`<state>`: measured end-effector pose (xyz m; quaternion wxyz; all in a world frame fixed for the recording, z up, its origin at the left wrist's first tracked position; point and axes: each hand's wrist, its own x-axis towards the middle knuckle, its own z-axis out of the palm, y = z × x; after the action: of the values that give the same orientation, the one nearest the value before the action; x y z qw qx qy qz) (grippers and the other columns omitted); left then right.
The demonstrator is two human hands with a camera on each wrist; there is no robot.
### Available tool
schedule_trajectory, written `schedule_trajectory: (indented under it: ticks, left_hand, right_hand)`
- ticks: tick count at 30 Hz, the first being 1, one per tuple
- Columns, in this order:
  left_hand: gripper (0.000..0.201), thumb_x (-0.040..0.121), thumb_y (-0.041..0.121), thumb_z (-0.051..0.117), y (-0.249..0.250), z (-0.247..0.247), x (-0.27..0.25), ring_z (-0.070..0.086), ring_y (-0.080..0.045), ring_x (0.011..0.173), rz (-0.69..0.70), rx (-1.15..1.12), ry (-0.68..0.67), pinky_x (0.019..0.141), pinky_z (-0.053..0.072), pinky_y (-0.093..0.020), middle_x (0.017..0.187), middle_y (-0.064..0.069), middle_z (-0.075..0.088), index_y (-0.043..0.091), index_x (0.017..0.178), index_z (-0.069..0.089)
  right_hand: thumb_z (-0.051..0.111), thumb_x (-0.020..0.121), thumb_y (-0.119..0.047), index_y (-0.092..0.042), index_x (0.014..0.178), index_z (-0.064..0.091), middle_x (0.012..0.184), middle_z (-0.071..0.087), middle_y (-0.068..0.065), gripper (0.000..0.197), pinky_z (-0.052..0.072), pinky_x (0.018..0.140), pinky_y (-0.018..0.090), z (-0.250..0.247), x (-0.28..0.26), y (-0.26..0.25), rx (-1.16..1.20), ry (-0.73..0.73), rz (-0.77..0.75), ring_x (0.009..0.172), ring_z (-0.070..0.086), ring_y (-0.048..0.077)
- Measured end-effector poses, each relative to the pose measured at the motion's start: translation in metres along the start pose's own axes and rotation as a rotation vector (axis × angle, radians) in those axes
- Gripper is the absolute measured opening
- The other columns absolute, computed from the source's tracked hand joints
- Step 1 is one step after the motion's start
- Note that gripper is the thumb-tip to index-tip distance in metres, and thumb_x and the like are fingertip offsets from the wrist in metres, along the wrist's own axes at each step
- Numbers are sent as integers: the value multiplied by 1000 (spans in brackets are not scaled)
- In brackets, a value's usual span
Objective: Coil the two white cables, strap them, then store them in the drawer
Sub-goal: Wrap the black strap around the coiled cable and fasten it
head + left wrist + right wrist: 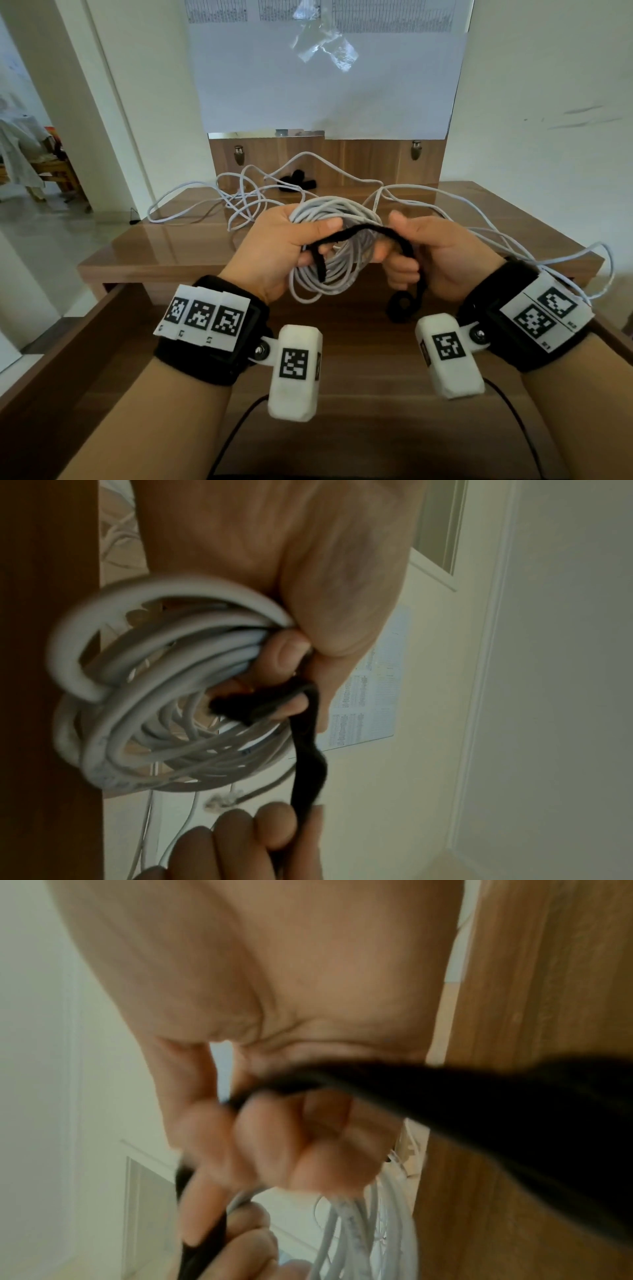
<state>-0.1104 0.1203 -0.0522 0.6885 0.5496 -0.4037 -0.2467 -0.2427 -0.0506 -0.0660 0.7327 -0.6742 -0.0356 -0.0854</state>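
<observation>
Coiled cable: a round bundle of smooth white cable (334,246), many loops, held in the air above the open drawer (102,342).
Strap: one soft, fuzzy black strap (363,230) arches across the front of the coil; its far tail hangs down and curls into a ring.
Left hand: the left hand (274,250) has its grip closed round the coil's left side, thumb on top, one strap end under the fingers.
Right hand: the right hand (435,253) has its grip curled tight on the strap's other part, just beside the coil.
Loose cable: a second white cable (239,195) sprawls in tangled loops over the glossy wood-grain surface (178,240).
Spare straps: some black straps (294,181) lie at the back; their count is unclear.
Behind: two metal knobs (239,153) on a wooden backboard, white paper above.
</observation>
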Motion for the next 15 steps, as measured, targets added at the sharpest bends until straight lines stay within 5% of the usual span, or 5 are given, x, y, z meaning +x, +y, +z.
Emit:
schedule_trajectory:
  ticks: [3,5,7,11,15]
  left_hand:
    - [14,93,4,58,-2,4,0,50,-4,43,-9,76,-27,40,38,-10,54,2,57,-3,103,64]
    - [14,92,4,60,-5,7,-1,53,-3,43,-26,97,-25,41,39,-10,55,3,60,-3,103,65]
    - [12,92,5,61,-8,8,0,53,-3,43,-30,107,-3,41,38,-12,59,3,64,-1,101,67]
    - [10,92,7,61,-11,2,3,46,-7,40,-36,66,39,43,36,-17,65,-8,68,1,94,68]
    - [14,89,18,61,-13,6,0,34,-5,38,-63,54,-86,46,28,-21,47,6,48,6,84,65]
  right_hand:
    - [60,85,-28,3,95,70,68,62,14,34,52,62,32,5,-1,2,-68,-43,56,58,58,23]
    - [61,86,-30,3,95,70,58,58,12,35,45,50,28,10,1,4,-127,-31,76,46,50,19]
    - [58,88,-28,2,92,69,41,42,3,31,25,41,25,13,2,3,-124,-40,42,34,31,13]
    - [51,94,-13,-4,114,64,37,33,-2,25,18,41,24,6,-5,-11,256,-290,-68,31,22,10]
    - [39,88,-3,-3,104,67,45,44,6,33,27,40,20,8,-5,-16,222,-56,-90,30,30,12]
